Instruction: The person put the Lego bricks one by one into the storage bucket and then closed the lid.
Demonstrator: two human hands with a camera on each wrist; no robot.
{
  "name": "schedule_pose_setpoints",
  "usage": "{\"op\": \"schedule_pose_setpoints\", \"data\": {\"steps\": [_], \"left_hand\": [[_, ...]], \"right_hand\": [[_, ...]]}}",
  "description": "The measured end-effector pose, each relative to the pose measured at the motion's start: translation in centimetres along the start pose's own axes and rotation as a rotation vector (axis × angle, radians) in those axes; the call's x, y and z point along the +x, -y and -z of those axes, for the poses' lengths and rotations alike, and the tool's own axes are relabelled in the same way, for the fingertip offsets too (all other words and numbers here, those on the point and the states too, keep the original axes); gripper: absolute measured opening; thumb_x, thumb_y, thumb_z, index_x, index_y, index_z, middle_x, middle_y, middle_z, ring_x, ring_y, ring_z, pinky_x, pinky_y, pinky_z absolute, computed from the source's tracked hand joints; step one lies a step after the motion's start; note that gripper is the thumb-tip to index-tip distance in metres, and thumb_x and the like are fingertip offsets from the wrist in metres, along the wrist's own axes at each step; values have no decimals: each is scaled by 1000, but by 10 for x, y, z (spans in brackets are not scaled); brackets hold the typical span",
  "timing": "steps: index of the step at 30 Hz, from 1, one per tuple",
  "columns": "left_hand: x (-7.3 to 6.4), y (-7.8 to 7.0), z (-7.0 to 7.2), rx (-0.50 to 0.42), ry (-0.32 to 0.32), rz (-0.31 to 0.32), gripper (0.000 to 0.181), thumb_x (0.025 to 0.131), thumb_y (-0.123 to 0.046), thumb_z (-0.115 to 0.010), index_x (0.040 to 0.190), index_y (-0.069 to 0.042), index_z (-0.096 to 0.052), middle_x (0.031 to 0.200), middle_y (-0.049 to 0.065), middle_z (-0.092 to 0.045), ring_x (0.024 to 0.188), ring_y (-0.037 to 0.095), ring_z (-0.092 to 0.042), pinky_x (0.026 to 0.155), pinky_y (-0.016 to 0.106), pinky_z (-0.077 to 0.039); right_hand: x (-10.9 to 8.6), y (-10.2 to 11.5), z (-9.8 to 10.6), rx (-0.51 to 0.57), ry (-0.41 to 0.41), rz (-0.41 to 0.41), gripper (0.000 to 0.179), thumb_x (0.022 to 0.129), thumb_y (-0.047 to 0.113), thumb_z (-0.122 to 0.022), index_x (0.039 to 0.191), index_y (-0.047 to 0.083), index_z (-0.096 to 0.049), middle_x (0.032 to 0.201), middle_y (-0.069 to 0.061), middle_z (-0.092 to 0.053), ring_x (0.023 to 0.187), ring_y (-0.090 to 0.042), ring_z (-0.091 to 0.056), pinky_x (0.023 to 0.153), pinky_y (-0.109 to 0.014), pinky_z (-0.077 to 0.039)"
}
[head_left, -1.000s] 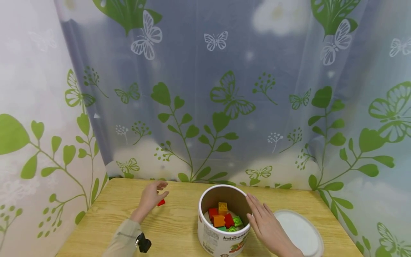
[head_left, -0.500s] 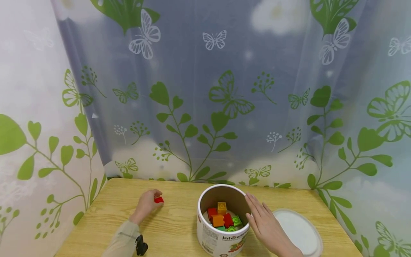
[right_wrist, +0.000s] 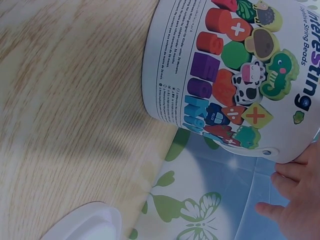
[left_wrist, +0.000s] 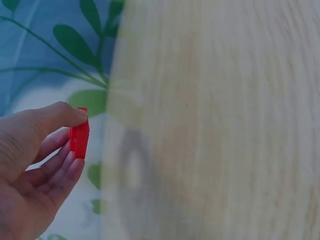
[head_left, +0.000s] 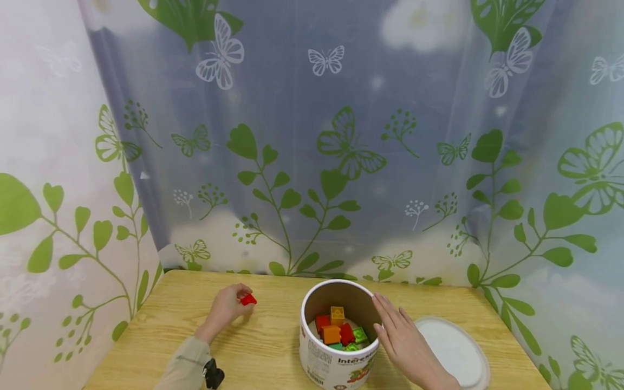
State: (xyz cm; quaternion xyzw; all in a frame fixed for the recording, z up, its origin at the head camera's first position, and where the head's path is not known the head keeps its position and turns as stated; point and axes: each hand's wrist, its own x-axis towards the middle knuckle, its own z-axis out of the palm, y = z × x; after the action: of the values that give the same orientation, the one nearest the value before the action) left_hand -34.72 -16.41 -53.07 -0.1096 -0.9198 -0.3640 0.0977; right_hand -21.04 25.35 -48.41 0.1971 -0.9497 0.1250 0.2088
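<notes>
Between thumb and fingertips, my left hand (head_left: 227, 309) pinches a red toy brick (left_wrist: 80, 134), held just above the table on the left. My right hand (head_left: 408, 342) lies with straight fingers against the right side of a round white tub (head_left: 312, 355), touching its rim. Toy bricks lie inside the tub: a yellow one (head_left: 337, 314), an orange one (head_left: 331, 334), red ones (head_left: 347, 334) and green ones (head_left: 359, 335). In the right wrist view, pictures of coloured beads cover the tub's wall, and the right fingers (right_wrist: 292, 172) meet it near the rim.
A round white lid (head_left: 455, 346) lies on the wooden table (head_left: 265, 346) right of the tub, partly behind the right hand. Around the table hangs a curtain (head_left: 292, 135) with leaves and butterflies. A black device (head_left: 213, 374) is strapped to the left wrist.
The left hand has closed its fingers on the red brick and raised it slightly off the table, tilting it. The right hand and tub have stayed in place.
</notes>
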Motion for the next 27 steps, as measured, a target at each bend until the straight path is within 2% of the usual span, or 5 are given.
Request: {"op": "schedule_pose_setpoints", "data": {"steps": [7,17,21,27], "left_hand": [[1,-30,7,-18,-22,-86,30,79,-4,-85,106,-1,-73,97,7,-72,89,24,-68,79,40,-61],[-8,-73,15,-62,-39,-194,33,78,-3,-86,108,-3,-73,101,7,-73,91,25,-69,82,42,-61],[-11,-87,18,-39,-34,-239,33,79,-6,-86,109,-6,-73,100,4,-71,90,22,-68,80,37,-61],[-13,-109,22,-63,-15,-300,31,80,-8,-85,108,-6,-73,99,3,-70,91,21,-68,79,32,-61]], "right_hand": [[0,0,0,1,0,0,54,106,24,-53,155,5,-40,160,-11,-39,145,-29,-40,114,-58,-37],[0,0,0,-2,-5,5,55,105,22,-56,155,4,-40,160,-11,-39,144,-29,-41,113,-58,-38],[0,-1,0,-11,-8,10,54,106,25,-53,155,4,-41,160,-11,-39,144,-29,-42,113,-57,-38],[0,-1,0,-6,8,5,54,107,28,-50,155,5,-40,160,-10,-38,145,-28,-40,114,-57,-37]]}}
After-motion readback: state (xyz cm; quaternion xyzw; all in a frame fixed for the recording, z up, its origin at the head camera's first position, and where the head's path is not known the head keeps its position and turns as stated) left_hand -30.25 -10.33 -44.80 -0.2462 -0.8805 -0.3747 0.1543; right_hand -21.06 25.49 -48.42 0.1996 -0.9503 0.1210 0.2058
